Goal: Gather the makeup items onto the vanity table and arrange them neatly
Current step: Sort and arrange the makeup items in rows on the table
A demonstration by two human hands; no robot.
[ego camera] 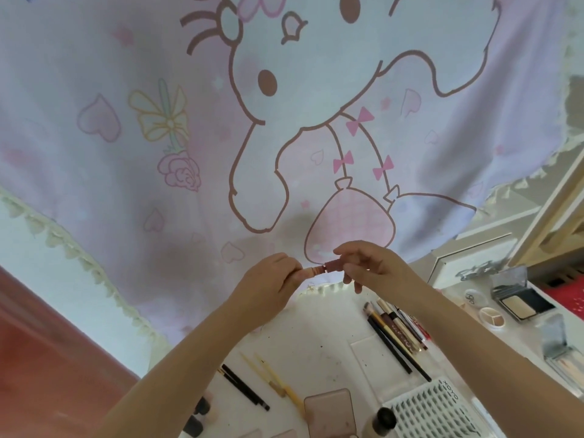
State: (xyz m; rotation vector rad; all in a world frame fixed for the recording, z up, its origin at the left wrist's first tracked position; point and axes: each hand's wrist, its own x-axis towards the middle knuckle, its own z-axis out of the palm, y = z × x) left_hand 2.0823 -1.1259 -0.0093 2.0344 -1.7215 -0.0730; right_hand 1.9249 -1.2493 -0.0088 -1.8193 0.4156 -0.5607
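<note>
My left hand [268, 284] grips the body of a small pinkish-brown lipstick [311, 272], and my right hand [368, 263] pinches its dark pink cap [333, 266]. The two parts meet between my hands, above the far edge of the white vanity table [303, 339]. On the table lie a row of pencils and brushes [396, 330], a black pencil [245, 387], yellow sticks [278, 379], a pink compact [330, 412], a false-lash tray [434, 412] and a dark-capped bottle [384, 420].
A bed with a pink cartoon-print sheet [189, 137] fills the view beyond the table. At the right lie an open powder compact [523, 306], a round concealer pot [493, 316], a white jar [472, 297] and a clear case [561, 349]. Reddish floor [47, 358] shows at left.
</note>
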